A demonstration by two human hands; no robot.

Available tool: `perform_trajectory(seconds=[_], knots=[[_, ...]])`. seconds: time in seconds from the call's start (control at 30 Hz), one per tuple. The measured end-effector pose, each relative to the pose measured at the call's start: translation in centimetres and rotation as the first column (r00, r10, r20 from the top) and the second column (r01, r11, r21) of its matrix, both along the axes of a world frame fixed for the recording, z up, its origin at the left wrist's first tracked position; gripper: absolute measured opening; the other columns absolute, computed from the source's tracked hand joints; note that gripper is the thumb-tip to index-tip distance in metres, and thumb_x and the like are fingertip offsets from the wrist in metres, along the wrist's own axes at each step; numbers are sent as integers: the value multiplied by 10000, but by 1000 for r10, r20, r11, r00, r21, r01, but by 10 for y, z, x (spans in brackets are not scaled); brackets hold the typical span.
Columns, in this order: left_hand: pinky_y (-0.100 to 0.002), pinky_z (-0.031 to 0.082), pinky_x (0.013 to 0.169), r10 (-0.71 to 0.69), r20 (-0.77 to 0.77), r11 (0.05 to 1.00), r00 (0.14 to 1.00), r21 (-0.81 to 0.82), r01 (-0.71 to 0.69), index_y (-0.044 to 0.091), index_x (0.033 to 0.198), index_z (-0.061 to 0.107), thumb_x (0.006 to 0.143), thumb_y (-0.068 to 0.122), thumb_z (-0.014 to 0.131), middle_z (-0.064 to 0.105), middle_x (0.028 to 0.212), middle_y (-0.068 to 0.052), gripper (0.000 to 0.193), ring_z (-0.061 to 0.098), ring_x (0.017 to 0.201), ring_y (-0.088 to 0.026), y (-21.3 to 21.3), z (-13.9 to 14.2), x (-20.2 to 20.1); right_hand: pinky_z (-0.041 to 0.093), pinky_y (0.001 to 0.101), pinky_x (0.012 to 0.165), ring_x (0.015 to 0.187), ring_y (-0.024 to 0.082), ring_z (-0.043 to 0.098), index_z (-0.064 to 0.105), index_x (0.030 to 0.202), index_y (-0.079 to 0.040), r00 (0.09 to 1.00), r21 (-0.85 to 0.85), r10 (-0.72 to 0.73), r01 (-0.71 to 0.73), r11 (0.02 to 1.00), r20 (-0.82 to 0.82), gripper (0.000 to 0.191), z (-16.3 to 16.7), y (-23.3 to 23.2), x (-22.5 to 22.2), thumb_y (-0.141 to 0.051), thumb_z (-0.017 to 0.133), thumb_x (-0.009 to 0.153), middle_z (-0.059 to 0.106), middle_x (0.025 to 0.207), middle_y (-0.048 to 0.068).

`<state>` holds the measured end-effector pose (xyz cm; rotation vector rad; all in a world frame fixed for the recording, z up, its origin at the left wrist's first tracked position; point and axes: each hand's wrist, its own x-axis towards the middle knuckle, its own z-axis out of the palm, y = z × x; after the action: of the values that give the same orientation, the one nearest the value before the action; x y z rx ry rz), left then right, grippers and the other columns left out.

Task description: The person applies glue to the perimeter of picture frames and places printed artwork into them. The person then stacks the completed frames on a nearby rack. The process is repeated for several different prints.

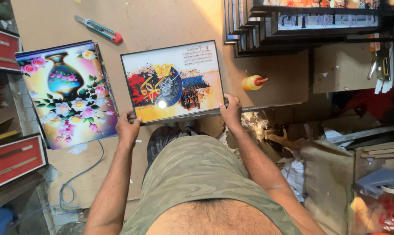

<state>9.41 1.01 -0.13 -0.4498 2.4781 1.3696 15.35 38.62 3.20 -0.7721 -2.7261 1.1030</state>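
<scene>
In the head view, one framed picture [173, 82] with a thin black frame lay on the wooden table [162, 21], its near edge at the table's front edge. The left hand [128, 127] gripped its near left corner, thumb on top and fingers curled beneath the edge, out of sight. The right hand [232, 111] gripped the near right corner the same way, its fingers pressed together around the frame's edge. One flower print [68, 93] showing a blue vase lay just beside the picture on the left. One utility knife [99, 29] rested farther back on the table, and one yellow glue bottle [252, 82] lay on its side to the right. A stack of black frames [266, 26], too many to count, stood behind.
</scene>
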Motion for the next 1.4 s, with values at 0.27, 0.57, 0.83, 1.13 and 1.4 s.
perform_trajectory(seconds=[0.27, 0.57, 0.83, 1.13, 1.4], knots=[[-317, 491, 717, -60, 399, 916, 915, 386, -109, -24, 1117, 735, 950, 374, 758, 664, 914, -71, 432, 601, 811, -180, -14, 2, 20, 479, 342, 1120, 1380, 242, 526, 333, 1550, -30, 891, -665, -207, -130, 735, -404, 708, 12, -18, -44, -12, 701, 946, 457, 1542, 159], [-402, 529, 958, -331, -118, 943, 936, -75, 324, 52, 1290, 690, 870, 305, 759, 673, 1207, -183, 495, 663, 1084, -310, 13, 29, -27, 605, 321, 857, 957, 173, 740, 641, 1314, 0, 993, -450, -10, 63, 891, 118, 508, -7, -102, -5, -240, 794, 893, 767, 1086, 118], [-568, 399, 1010, -441, -289, 846, 849, -450, 286, -85, 1419, 431, 920, 331, 777, 520, 1278, -314, 736, 490, 1197, -482, -14, 15, -112, 590, 325, 832, 928, 164, 741, 646, 1259, 11, 969, -427, 195, -113, 897, 153, 508, -24, -137, -4, -262, 798, 859, 767, 1057, 99], [-520, 442, 991, -352, -131, 930, 927, -164, 330, -85, 1429, 464, 875, 219, 776, 541, 1269, -329, 705, 521, 1168, -460, -38, -17, 12, 612, 312, 817, 985, 164, 693, 513, 1291, -59, 972, -771, -96, 229, 595, 215, 501, -41, -97, 42, 17, 678, 825, 693, 1123, 114], [-250, 467, 802, -49, 323, 701, 945, 685, -198, 7, 1425, 574, 893, 88, 735, 664, 1110, -16, 561, 547, 893, -92, -45, 62, 27, 558, 330, 952, 1077, 203, 674, 566, 1401, 109, 990, -952, -144, 46, 303, 2, 484, 43, -55, 24, 66, 654, 926, 711, 1231, 150]])
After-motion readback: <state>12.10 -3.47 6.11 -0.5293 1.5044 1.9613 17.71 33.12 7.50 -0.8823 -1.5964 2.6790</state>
